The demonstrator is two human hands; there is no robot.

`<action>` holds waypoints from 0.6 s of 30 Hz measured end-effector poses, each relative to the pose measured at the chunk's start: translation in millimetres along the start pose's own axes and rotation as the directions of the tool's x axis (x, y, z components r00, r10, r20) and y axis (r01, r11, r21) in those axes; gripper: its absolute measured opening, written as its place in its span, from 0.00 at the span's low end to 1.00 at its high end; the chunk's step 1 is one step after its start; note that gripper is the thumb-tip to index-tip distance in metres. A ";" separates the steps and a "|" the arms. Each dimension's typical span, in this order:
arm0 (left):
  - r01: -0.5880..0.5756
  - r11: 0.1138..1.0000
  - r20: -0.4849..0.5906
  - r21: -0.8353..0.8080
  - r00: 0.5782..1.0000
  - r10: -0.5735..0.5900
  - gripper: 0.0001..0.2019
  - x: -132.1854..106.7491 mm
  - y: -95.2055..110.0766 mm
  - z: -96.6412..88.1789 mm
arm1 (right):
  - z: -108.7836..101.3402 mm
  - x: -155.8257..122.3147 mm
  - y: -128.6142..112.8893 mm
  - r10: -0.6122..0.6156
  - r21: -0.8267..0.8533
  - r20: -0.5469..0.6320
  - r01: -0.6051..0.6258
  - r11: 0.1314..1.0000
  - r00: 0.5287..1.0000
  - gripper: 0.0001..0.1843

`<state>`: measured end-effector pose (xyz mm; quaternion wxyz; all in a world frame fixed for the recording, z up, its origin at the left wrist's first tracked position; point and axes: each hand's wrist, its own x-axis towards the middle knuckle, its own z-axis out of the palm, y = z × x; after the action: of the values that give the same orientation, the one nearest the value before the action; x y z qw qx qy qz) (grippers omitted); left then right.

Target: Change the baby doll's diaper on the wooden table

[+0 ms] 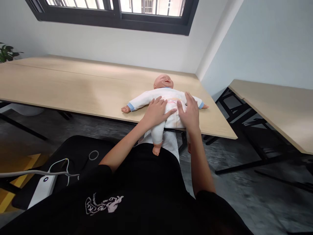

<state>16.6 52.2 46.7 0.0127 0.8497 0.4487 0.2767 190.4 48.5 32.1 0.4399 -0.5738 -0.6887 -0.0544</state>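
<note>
A baby doll (164,85) in a white sleepsuit with blue cuffs lies on its back at the front edge of a long wooden table (73,88), arms spread, legs hanging over the edge. My left hand (156,112) lies flat on the doll's belly, fingers stretched out. My right hand (189,112) rests flat beside it on the doll's right side, fingers together and extended. Neither hand grips anything.
A second wooden table (276,107) stands to the right across a grey floor gap. A black seat (73,153) at lower left carries a white device (42,189) with a cable and a small ring. A plant (6,52) sits at far left. A window runs above.
</note>
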 end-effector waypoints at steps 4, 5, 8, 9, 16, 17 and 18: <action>0.042 0.996 0.013 0.076 0.999 -0.044 0.35 1.8 16.5 11.1 | -9.0 -3.6 9.0 0.107 -0.106 0.307 -0.078 0.991 0.946 0.33; 0.052 0.995 0.008 0.088 0.999 -0.053 0.34 1.8 17.6 13.6 | -9.7 -4.5 5.8 0.118 -0.136 0.329 -0.077 0.988 0.937 0.32; 0.072 0.992 -0.010 0.100 0.997 -0.071 0.31 0.4 15.2 16.3 | -10.6 -7.0 -11.8 0.142 -0.233 0.348 -0.062 0.970 0.927 0.29; 0.071 0.993 -0.008 0.093 0.997 -0.071 0.31 -0.4 12.8 15.6 | -10.5 -7.6 -18.7 0.157 -0.267 0.355 -0.061 0.962 0.921 0.28; 0.071 0.997 0.038 -0.003 0.997 -0.071 0.29 -1.8 -8.6 4.8 | -4.2 -8.4 -57.2 0.290 -0.475 0.376 -0.085 0.876 0.880 0.29; 0.059 0.998 0.051 -0.017 0.997 -0.058 0.29 -0.9 -11.2 3.2 | -2.4 -8.6 -60.7 0.310 -0.500 0.373 -0.092 0.861 0.874 0.29; 0.045 0.999 0.069 -0.031 0.997 -0.042 0.29 0.2 -13.6 1.6 | -0.5 -9.0 -63.8 0.332 -0.524 0.368 -0.101 0.846 0.868 0.29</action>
<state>7.2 60.9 41.7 0.0477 0.8483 0.4619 0.2544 136.8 20.1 53.7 0.1144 -0.7386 -0.6630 -0.0422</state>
